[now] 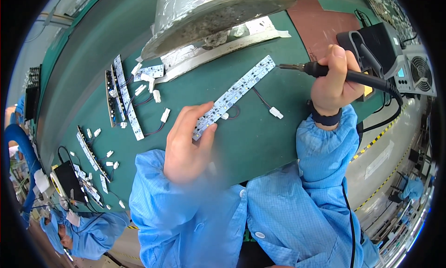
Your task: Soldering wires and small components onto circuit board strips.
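Note:
My left hand (186, 142) grips the lower end of a long white LED circuit board (234, 95) between thumb and fingers. The board slants up to the right over the green mat. Thin dark wires run from it to a white plug connector (276, 112) lying on its right side. In my right hand (337, 77) is a soldering iron (316, 69), its fingers wrapped round the black handle. The iron's metal tip points left, close to the board's upper end; whether it touches, I cannot tell. A dark band circles my right wrist.
More LED boards (127, 98) with white connectors lie at the left. A metal fume hood (218, 22) overhangs the far side. A soldering station (371, 50), a fan unit (420, 73) and a brown mat (320, 22) are at the right. Another person (93, 233) sits lower left.

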A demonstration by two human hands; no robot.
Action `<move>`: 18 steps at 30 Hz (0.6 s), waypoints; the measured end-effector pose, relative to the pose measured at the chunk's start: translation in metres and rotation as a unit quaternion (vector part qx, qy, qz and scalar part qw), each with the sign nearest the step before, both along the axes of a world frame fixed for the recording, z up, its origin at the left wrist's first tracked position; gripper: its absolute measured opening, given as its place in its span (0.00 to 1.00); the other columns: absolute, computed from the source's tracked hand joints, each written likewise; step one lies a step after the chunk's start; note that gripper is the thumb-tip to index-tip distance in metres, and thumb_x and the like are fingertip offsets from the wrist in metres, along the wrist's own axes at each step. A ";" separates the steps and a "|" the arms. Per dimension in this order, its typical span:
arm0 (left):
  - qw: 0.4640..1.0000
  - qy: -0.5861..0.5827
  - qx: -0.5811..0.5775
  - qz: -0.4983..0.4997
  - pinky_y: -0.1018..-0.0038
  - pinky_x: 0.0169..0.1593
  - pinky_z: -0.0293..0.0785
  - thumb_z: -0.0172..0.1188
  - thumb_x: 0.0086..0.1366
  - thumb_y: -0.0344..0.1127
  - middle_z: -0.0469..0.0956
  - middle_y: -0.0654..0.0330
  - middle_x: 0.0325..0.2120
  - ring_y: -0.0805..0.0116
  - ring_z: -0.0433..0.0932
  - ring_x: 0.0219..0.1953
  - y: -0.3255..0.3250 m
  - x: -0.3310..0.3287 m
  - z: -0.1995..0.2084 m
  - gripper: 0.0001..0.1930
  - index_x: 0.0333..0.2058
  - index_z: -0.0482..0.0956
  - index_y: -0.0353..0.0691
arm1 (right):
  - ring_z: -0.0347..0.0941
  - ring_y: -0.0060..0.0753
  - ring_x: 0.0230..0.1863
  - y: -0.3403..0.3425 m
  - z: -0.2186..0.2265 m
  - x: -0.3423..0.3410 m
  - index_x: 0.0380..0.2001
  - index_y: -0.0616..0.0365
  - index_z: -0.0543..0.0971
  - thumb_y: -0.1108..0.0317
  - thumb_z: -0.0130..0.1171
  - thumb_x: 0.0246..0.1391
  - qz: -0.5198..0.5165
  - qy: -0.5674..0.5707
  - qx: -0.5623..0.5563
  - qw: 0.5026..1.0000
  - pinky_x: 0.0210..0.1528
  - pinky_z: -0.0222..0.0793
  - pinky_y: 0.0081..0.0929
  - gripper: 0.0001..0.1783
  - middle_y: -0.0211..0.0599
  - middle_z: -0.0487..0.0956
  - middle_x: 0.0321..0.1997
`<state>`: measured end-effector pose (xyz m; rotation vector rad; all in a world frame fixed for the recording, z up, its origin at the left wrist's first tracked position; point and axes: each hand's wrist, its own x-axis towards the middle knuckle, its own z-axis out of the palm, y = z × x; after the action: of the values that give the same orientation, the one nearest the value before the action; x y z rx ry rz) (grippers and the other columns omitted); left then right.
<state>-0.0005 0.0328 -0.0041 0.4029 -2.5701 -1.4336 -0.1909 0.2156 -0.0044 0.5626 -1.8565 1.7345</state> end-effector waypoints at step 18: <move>1.000 -0.008 0.011 0.001 0.82 0.36 0.69 0.57 0.60 0.18 0.71 0.58 0.37 0.74 0.72 0.36 0.002 0.001 -0.001 0.17 0.49 0.73 0.30 | 0.62 0.16 0.19 -0.001 -0.001 -0.002 0.16 0.65 0.74 0.67 0.55 0.57 0.027 -0.006 0.007 1.000 0.23 0.58 0.17 0.18 0.29 0.71 0.16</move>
<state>0.0002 0.0353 -0.0048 0.4224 -2.5671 -1.4641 -0.1929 0.2142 -0.0052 0.6149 -1.8782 1.7648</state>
